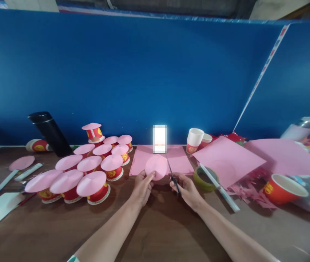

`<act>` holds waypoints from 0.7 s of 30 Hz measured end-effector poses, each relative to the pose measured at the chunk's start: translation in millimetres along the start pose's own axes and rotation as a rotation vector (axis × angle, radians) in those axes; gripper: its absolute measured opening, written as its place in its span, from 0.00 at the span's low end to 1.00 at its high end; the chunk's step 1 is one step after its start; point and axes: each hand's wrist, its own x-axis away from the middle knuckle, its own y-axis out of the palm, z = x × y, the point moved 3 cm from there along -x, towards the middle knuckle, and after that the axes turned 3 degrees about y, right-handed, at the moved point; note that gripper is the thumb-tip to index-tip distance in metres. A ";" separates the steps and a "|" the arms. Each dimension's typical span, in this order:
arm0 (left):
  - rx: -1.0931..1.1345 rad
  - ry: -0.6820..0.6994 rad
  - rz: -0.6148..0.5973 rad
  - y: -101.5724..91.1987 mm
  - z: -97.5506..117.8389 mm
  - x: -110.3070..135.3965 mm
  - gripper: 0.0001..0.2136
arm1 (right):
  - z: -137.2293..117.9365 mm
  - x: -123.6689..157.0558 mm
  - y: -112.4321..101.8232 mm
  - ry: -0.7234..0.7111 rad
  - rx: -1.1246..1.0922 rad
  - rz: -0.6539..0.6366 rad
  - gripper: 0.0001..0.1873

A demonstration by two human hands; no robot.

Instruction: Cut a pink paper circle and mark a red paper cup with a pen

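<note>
My left hand (143, 188) pinches the lower left edge of a round pink paper disc (155, 168), thumb on top. In my right hand (186, 190) is a pair of scissors (174, 181), dark at the handles, its narrow blade pointing up and away just right of the disc. Whether the blades touch the paper I cannot tell. Behind both hands a stack of pink paper sheets (138, 162) lies on the brown table (155, 233). A bright phone-like screen (159, 139), partly pixelated, stands at the back of the stack.
Left are several red paper cups (98, 195) with pink cone tops, and a leaning black bottle (51, 133). To the right lie a green tape roll (204, 182), a clear stick (220, 189), pink sheets (227, 158), paper scraps (253, 193) and a red cup (279, 191). A blue partition (133, 80) rises behind.
</note>
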 end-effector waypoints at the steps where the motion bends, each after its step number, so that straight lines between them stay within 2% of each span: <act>1: 0.001 -0.003 -0.001 -0.4 -0.6 -0.3 0.13 | 0.1 0.0 0.1 -0.001 0.003 0.003 0.21; 7: 0.000 0.007 0.012 0.7 -3.6 -3.8 0.11 | -2.3 0.8 1.9 -0.022 0.002 0.006 0.19; 13: -0.047 -0.008 0.007 4.0 -4.1 -5.7 0.12 | -3.4 -0.5 -0.2 0.017 -0.069 0.076 0.23; 21: -0.038 0.025 0.011 -0.3 -6.3 -7.1 0.11 | -1.6 -0.8 1.5 0.008 -0.062 0.053 0.22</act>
